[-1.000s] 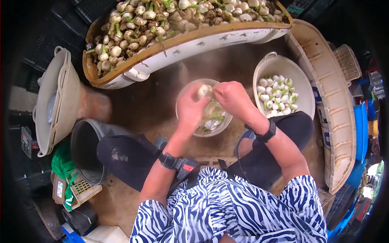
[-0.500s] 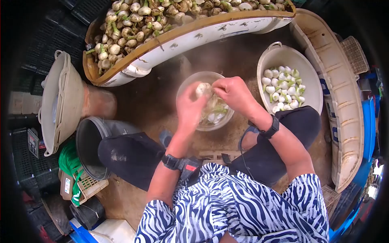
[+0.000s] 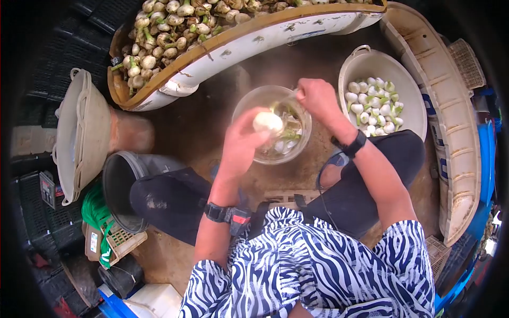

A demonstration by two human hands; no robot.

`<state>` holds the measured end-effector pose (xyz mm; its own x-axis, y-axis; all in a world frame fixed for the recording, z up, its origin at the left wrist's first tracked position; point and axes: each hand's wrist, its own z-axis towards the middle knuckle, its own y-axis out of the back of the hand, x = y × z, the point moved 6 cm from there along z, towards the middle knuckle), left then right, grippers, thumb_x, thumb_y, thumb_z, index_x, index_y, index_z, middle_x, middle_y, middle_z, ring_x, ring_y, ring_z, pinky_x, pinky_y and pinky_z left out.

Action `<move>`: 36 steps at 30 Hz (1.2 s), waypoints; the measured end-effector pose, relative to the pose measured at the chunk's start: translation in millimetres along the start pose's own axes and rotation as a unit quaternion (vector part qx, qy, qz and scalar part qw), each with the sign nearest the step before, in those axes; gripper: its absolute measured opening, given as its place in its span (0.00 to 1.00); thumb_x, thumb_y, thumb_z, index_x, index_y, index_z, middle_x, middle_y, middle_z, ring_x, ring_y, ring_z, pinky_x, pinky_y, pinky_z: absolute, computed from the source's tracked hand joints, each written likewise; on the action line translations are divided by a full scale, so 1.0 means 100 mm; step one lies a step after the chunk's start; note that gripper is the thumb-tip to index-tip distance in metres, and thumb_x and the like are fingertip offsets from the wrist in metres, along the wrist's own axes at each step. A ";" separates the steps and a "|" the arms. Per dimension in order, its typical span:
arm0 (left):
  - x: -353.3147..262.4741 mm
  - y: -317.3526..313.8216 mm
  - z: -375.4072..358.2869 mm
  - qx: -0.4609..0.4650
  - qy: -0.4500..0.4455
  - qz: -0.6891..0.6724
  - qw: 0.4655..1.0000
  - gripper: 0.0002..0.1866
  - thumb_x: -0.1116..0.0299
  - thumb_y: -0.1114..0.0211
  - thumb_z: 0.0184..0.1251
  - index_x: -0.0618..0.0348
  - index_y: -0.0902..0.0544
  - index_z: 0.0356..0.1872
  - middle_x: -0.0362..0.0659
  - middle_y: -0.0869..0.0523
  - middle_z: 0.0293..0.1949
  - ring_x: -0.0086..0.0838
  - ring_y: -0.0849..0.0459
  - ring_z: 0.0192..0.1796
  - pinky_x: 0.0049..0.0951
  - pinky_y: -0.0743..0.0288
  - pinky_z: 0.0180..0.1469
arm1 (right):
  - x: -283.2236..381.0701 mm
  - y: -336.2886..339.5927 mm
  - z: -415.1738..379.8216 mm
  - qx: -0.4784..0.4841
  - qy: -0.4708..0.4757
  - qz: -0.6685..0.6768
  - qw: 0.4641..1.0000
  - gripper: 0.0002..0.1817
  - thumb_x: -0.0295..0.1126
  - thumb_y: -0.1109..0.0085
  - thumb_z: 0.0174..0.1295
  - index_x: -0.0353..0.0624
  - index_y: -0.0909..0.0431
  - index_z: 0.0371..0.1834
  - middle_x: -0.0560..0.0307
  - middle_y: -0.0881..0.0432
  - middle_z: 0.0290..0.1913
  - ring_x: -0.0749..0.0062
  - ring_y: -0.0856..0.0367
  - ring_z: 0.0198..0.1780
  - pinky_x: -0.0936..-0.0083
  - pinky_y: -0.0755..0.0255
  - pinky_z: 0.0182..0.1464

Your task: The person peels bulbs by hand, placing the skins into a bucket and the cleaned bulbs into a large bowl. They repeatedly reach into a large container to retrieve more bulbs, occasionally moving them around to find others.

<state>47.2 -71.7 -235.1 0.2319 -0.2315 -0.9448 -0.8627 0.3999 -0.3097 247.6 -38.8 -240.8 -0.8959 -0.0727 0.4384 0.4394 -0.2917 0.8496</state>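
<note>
My left hand (image 3: 238, 140) is closed around a white garlic bulb (image 3: 268, 123), its short stem pointing up. It holds the bulb over the near left part of a translucent round tub (image 3: 245, 102). Inside the tub lie pale and green peelings (image 3: 290, 132). My right hand (image 3: 316, 99) is at the tub's far right rim, fingers pinched together. A thin pale strip, apparently garlic skin (image 3: 288, 98), trails from the fingertips; it is blurred.
Unpeeled bulbs (image 3: 175, 26) fill a long white trough (image 3: 233, 50) at the back. Cleaned white bulbs (image 3: 374, 108) lie in a beige basin (image 3: 408, 90) at the right. Stacked basins (image 3: 90, 138) and a dark bucket (image 3: 124, 196) stand at the left, beside green netting (image 3: 95, 206).
My right hand has moved up and right, away from the bulb. My left hand has shifted slightly lower with the bulb still in it. The view has tilted a little.
</note>
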 end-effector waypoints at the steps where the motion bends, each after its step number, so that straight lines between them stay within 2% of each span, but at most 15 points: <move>1: 0.02 0.06 -0.05 0.014 0.021 -0.095 0.995 0.20 0.73 0.38 0.60 0.62 0.24 0.55 0.41 0.18 0.44 0.22 0.19 0.43 0.21 0.25 0.36 | -0.16 -0.12 0.03 0.063 -0.039 -0.040 0.996 0.09 0.33 0.48 0.53 0.39 0.25 0.21 0.41 0.21 0.26 0.43 0.21 0.32 0.53 0.29 0.33; 2: 0.03 0.12 -0.05 0.009 0.018 -0.090 0.996 0.20 0.73 0.38 0.60 0.62 0.24 0.55 0.41 0.18 0.44 0.22 0.19 0.43 0.21 0.25 0.36 | -0.25 -0.23 0.02 0.100 -0.048 -0.011 0.994 0.07 0.30 0.47 0.54 0.38 0.22 0.27 0.41 0.20 0.29 0.43 0.20 0.35 0.54 0.28 0.36; 4: 0.13 0.24 -0.10 -0.018 0.056 -0.150 0.987 0.22 0.68 0.38 0.62 0.61 0.26 0.57 0.39 0.19 0.43 0.22 0.20 0.42 0.21 0.26 0.34 | 0.16 -0.08 -0.04 0.031 0.038 0.178 0.983 0.08 0.26 0.45 0.54 0.38 0.20 0.36 0.42 0.19 0.32 0.46 0.19 0.37 0.58 0.27 0.38; 7: 0.24 0.29 -0.08 -0.038 0.086 -0.119 0.988 0.24 0.65 0.37 0.61 0.59 0.28 0.58 0.37 0.20 0.43 0.19 0.22 0.42 0.20 0.28 0.31 | 0.71 0.04 -0.15 0.074 0.150 0.259 0.951 0.11 0.24 0.42 0.53 0.39 0.20 0.41 0.45 0.19 0.35 0.49 0.19 0.36 0.63 0.26 0.39; 10: 0.28 0.24 -0.05 -0.017 0.102 -0.156 0.982 0.26 0.63 0.37 0.59 0.59 0.28 0.58 0.36 0.21 0.43 0.18 0.23 0.41 0.19 0.29 0.29 | 0.90 0.04 -0.25 0.103 0.199 0.273 0.936 0.10 0.24 0.42 0.54 0.39 0.19 0.41 0.47 0.19 0.35 0.51 0.20 0.35 0.64 0.26 0.38; 11: 0.30 0.21 -0.04 0.003 0.106 -0.179 0.978 0.26 0.62 0.36 0.58 0.59 0.28 0.58 0.35 0.21 0.44 0.18 0.24 0.40 0.19 0.30 0.28 | 0.89 0.03 -0.26 0.118 0.186 0.260 0.940 0.14 0.29 0.45 0.55 0.46 0.18 0.45 0.48 0.19 0.32 0.52 0.20 0.37 0.61 0.27 0.39; 16: 0.27 0.12 0.00 0.027 0.117 -0.188 0.975 0.27 0.60 0.37 0.56 0.61 0.27 0.58 0.35 0.21 0.44 0.18 0.24 0.38 0.18 0.32 0.27 | 0.96 0.13 -0.29 0.092 0.204 0.239 0.945 0.11 0.25 0.44 0.55 0.43 0.18 0.41 0.48 0.19 0.32 0.52 0.20 0.34 0.64 0.27 0.37; 21: 0.24 0.03 0.06 0.052 0.125 -0.149 0.980 0.30 0.60 0.38 0.53 0.62 0.27 0.59 0.36 0.21 0.43 0.18 0.24 0.37 0.17 0.33 0.28 | 0.90 0.14 -0.28 0.053 0.178 0.272 0.944 0.06 0.23 0.44 0.54 0.38 0.20 0.34 0.49 0.21 0.27 0.61 0.20 0.29 0.72 0.28 0.33; 23: 0.20 0.01 0.07 0.042 0.094 -0.068 0.992 0.34 0.63 0.39 0.49 0.64 0.29 0.61 0.37 0.21 0.43 0.18 0.24 0.39 0.16 0.31 0.33 | 0.73 -0.04 -0.25 0.146 0.053 0.324 0.933 0.05 0.23 0.44 0.52 0.35 0.21 0.30 0.55 0.24 0.22 0.75 0.25 0.26 0.77 0.30 0.30; 24: 0.21 0.01 0.07 0.043 0.096 -0.068 0.992 0.34 0.63 0.39 0.49 0.64 0.29 0.61 0.37 0.21 0.43 0.18 0.24 0.39 0.16 0.31 0.33 | 0.69 -0.08 -0.25 0.145 0.051 0.324 0.934 0.05 0.23 0.44 0.52 0.35 0.21 0.30 0.55 0.24 0.22 0.75 0.25 0.26 0.77 0.30 0.30; 26: 0.24 0.04 0.09 0.055 0.086 0.021 0.995 0.39 0.69 0.44 0.43 0.65 0.34 0.66 0.40 0.20 0.49 0.24 0.21 0.47 0.26 0.24 0.48 | 0.57 -0.20 -0.28 0.177 -0.016 0.389 0.904 0.03 0.23 0.44 0.52 0.34 0.23 0.26 0.63 0.26 0.20 0.85 0.30 0.26 0.81 0.34 0.28; 29: 0.27 0.09 0.11 0.049 0.038 0.050 0.997 0.41 0.68 0.42 0.42 0.63 0.35 0.67 0.41 0.22 0.51 0.23 0.22 0.47 0.23 0.24 0.45 | 0.51 -0.31 -0.34 0.287 -0.078 0.425 0.855 0.03 0.23 0.45 0.54 0.36 0.23 0.29 0.68 0.25 0.25 0.87 0.31 0.28 0.84 0.36 0.29; 30: 0.23 0.08 0.11 0.047 0.036 0.050 0.997 0.41 0.68 0.42 0.42 0.63 0.35 0.67 0.41 0.22 0.51 0.23 0.22 0.47 0.23 0.24 0.45 | 0.49 -0.29 -0.34 0.288 -0.076 0.424 0.855 0.03 0.23 0.45 0.54 0.36 0.23 0.29 0.68 0.25 0.25 0.87 0.31 0.28 0.84 0.36 0.29; 32: 0.25 0.07 0.07 0.067 0.107 0.012 0.992 0.41 0.71 0.43 0.43 0.62 0.37 0.68 0.41 0.23 0.52 0.21 0.22 0.46 0.21 0.24 0.42 | 0.53 -0.25 -0.36 0.296 -0.083 0.568 0.763 0.02 0.24 0.45 0.57 0.39 0.24 0.33 0.70 0.27 0.28 0.90 0.32 0.30 0.87 0.37 0.31; 36: 0.15 -0.04 0.06 0.079 0.103 -0.010 0.991 0.38 0.68 0.41 0.50 0.63 0.37 0.67 0.40 0.22 0.43 0.19 0.23 0.37 0.19 0.29 0.33 | 0.54 -0.24 -0.38 0.271 -0.081 0.612 0.739 0.03 0.25 0.46 0.59 0.41 0.26 0.35 0.71 0.28 0.30 0.91 0.33 0.32 0.88 0.38 0.33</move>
<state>57.2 -71.3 -248.3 0.1372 -0.4108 -0.9013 -0.7735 0.5240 -0.3566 186.0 -71.9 -248.3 0.1946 0.1624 0.9673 0.9146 0.3263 -0.2388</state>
